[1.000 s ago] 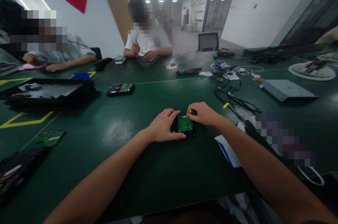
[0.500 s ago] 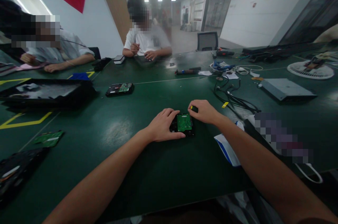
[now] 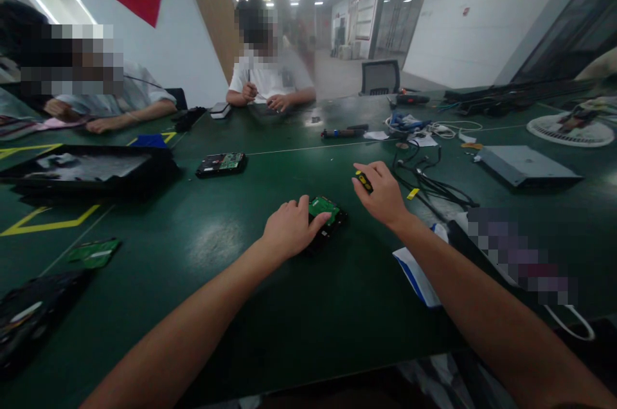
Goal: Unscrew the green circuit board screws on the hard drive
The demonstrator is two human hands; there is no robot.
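A hard drive (image 3: 330, 224) with a green circuit board facing up sits at an angle on the green table in front of me. My left hand (image 3: 295, 226) grips its left side, the thumb lying across the board. To the right of the drive and off the tabletop, my right hand (image 3: 382, 193) is closed around a short black-and-yellow handle, which looks like a screwdriver (image 3: 363, 181). The tool's tip cannot be made out. My right hand and the drive are apart.
Another hard drive (image 3: 221, 164) lies further back on the left, near a black tray (image 3: 87, 168). A loose green circuit board (image 3: 95, 253) rests at left. Black cables (image 3: 429, 181), a grey metal box (image 3: 529, 164) and a white-blue packet (image 3: 418, 272) occupy the right. Two people sit across.
The hard drive has turned on the table under my left hand, whose thumb has moved onto the board. My right hand has drawn away from the drive's edge with the handle, rightward and up.
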